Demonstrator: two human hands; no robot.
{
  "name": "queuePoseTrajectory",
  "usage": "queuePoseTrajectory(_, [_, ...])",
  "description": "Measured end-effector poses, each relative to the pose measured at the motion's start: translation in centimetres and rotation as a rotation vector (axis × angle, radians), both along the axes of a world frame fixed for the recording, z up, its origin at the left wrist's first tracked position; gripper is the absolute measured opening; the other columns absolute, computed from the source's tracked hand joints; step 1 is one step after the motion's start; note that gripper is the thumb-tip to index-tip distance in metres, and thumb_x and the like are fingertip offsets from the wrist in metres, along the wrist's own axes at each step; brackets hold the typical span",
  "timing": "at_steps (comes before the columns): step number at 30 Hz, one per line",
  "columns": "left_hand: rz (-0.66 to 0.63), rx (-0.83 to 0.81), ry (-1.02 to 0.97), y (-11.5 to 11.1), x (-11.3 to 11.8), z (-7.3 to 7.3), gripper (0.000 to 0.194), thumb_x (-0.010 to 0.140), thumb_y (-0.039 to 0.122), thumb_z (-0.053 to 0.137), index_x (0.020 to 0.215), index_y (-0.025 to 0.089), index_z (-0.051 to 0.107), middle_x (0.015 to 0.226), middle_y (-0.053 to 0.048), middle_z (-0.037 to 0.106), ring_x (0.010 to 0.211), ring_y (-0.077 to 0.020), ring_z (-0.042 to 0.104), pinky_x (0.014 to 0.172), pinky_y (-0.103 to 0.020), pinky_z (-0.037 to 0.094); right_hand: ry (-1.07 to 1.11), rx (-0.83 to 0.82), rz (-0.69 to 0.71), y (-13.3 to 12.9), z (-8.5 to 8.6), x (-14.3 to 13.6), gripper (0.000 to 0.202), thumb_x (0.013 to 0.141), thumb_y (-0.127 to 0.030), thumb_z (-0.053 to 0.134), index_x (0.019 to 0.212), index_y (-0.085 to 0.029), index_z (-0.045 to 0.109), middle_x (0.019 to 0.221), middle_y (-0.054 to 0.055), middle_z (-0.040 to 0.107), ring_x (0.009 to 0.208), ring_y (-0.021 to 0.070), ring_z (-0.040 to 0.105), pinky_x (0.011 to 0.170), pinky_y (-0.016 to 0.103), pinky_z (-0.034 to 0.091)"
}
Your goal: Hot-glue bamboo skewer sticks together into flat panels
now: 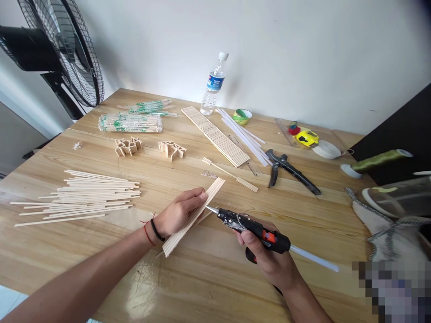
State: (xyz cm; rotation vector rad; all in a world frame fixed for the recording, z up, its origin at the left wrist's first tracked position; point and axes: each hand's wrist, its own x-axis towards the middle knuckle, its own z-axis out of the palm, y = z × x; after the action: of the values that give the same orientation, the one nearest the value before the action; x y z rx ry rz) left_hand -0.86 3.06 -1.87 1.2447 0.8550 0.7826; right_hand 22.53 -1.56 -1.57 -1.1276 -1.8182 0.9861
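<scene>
My left hand (180,211) is wrapped round a flat strip of wooden sticks (193,220), which it holds tilted above the table. In my right hand (266,253) is a black glue gun (256,229) with a white glue stick (314,258) coming out of its rear. The metal nozzle points left, at the right edge of the strip; whether it touches is hard to tell. Part of another thin stick shows beneath the strip. Many loose sticks (97,195) lie on the table to the left.
On the table (151,287) stand a water bottle (213,85) and small wooden shapes (172,149). A slatted wooden panel (215,137), white glue sticks (244,137), a black tool (292,170), yellow tape measure (307,137) and wrapped sticks (130,123) lie around. A fan (67,49) is at left.
</scene>
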Motion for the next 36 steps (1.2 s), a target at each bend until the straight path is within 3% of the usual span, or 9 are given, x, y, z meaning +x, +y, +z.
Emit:
queuePoseTrajectory(17, [0.004, -0.029, 0.033, -0.1, -0.1, -0.2, 0.041, 0.104, 0.051, 0.049, 0.077, 0.021, 0.049, 0.068, 0.004, 0.047, 0.063, -0.0143, 0.036, 0.064, -0.031, 0.031, 0.021, -0.017, -0.025, 0.3, 0.0, 0.1, 0.052, 0.105, -0.058, 0.052, 0.067, -0.023, 0.05, 0.062, -0.002, 0.048, 0.058, 0.0159, 0.045, 0.056, 0.03, 0.035])
queuePoseTrajectory(36, [-0.004, -0.014, 0.076, -0.1, -0.2, 0.0, 0.041, 0.104, 0.052, 0.047, 0.077, 0.022, 0.046, 0.069, 0.004, 0.046, 0.063, -0.0141, 0.035, 0.063, -0.031, 0.031, 0.033, -0.054, -0.169, 0.3, -1.2, 0.5, 0.054, 0.104, -0.061, 0.052, 0.066, -0.024, 0.046, 0.061, -0.002, 0.047, 0.059, 0.0169, 0.047, 0.059, 0.031, 0.039])
